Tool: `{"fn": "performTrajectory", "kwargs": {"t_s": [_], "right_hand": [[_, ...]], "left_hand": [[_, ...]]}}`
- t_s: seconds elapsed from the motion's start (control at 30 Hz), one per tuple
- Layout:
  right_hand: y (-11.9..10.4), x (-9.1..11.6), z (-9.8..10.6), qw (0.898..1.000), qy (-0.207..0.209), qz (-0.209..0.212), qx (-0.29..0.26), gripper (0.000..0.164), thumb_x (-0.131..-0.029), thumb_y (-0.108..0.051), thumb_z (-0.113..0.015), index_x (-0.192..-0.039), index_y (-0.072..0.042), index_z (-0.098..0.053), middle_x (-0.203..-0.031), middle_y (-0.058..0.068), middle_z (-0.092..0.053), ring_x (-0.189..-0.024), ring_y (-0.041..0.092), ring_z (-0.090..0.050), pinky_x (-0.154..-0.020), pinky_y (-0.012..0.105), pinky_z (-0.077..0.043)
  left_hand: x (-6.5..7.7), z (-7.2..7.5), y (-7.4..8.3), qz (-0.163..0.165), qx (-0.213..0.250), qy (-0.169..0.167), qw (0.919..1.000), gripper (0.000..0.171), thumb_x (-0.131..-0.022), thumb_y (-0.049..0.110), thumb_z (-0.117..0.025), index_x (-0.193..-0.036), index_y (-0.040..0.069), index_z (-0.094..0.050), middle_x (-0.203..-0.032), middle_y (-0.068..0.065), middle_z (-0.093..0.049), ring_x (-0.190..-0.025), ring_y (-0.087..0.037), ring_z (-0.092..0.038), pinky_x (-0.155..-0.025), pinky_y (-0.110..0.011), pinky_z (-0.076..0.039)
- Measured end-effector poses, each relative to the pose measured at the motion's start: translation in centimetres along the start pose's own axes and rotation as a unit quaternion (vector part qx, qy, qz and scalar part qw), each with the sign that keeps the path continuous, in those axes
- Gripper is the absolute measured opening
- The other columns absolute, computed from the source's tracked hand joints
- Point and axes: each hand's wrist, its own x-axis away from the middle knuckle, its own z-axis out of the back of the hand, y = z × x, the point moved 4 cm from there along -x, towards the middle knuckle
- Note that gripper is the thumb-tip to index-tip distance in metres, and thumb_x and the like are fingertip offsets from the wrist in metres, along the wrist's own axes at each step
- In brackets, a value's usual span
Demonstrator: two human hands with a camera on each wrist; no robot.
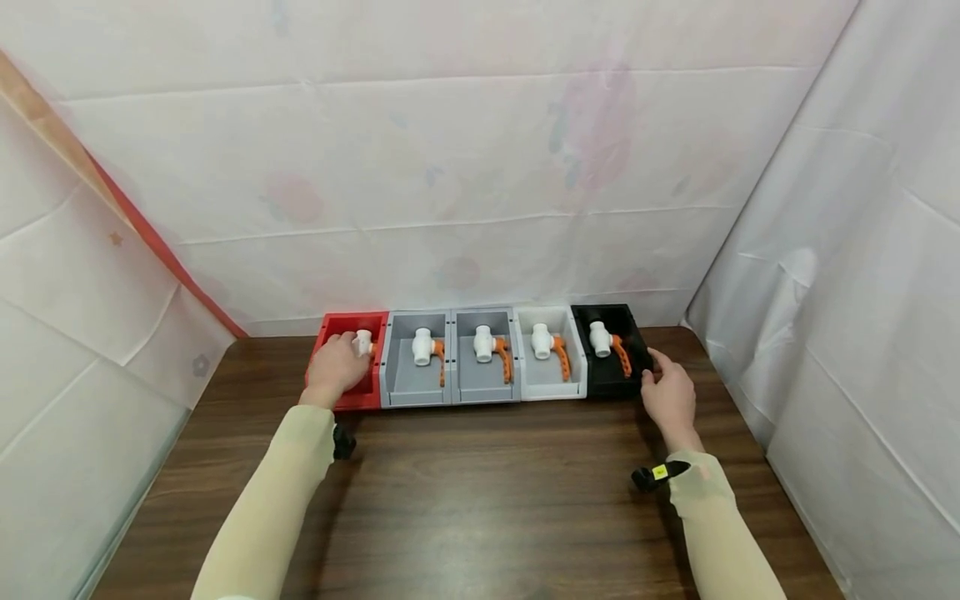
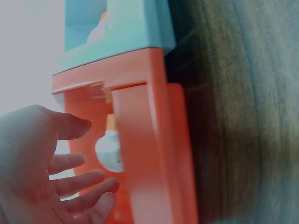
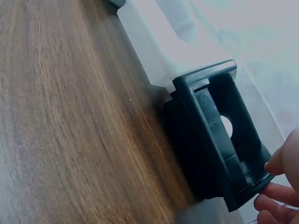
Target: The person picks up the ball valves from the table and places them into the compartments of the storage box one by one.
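Observation:
Five small bins stand in a row, each holding a white ball valve with an orange lever. My left hand (image 1: 337, 367) is over the red bin (image 2: 154, 135); its fingers are spread apart beside the white valve (image 2: 109, 151) inside, with a gap in the left wrist view. At the other end, my right hand (image 1: 669, 396) pinches the right wall of the black bin (image 3: 210, 130), thumb inside the rim and fingers outside. The valve (image 1: 602, 339) in the black bin lies with its orange lever to the right; its body is mostly hidden in the right wrist view.
Between the end bins stand two grey bins (image 1: 416, 396) and a white bin (image 1: 553, 390), side by side. The row sits on a dark wood table (image 1: 480, 500) near its back edge. Pale printed cloth (image 1: 450, 150) hangs behind and on both sides.

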Motion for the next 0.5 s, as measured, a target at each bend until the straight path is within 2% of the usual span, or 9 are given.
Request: {"fn": "performTrajectory", "kwargs": {"t_s": [0.1,0.27,0.5], "right_hand": [[-0.3,0.3,0.3,1.0,0.004,0.004,-0.001,0.04,-0.098,-0.012,-0.056,-0.138,-0.007,-0.058,-0.11,0.02,-0.06,-0.095,0.037,-0.06,-0.079,0.055,-0.047],[-0.4,0.8,0.8,1.0,0.016,0.012,0.0,0.036,-0.097,-0.011,-0.057,-0.133,-0.006,-0.061,-0.113,0.021,-0.06,-0.097,0.038,-0.059,-0.082,0.056,-0.045],[-1.2,2.0,0.7,0.999,0.027,0.039,-0.009,0.033,-0.095,-0.011,-0.061,-0.128,-0.006,-0.064,-0.108,0.016,-0.06,-0.092,0.034,-0.056,-0.079,0.051,-0.044]], "left_hand": [[0.6,0.9,0.3,-0.007,0.011,0.012,0.9998,0.055,-0.093,0.029,-0.065,-0.136,-0.002,-0.05,-0.125,-0.026,-0.056,-0.106,-0.043,-0.055,-0.09,-0.063,-0.048],[1.7,1.9,0.9,-0.033,0.024,0.039,0.9984,0.039,-0.096,0.027,-0.061,-0.127,0.004,-0.06,-0.111,-0.019,-0.067,-0.091,-0.037,-0.061,-0.08,-0.056,-0.052],[4.3,2.2,2.9,-0.072,0.04,0.084,0.9931,0.029,-0.095,0.024,-0.063,-0.118,0.007,-0.067,-0.101,-0.013,-0.071,-0.08,-0.031,-0.064,-0.073,-0.051,-0.055]]}}
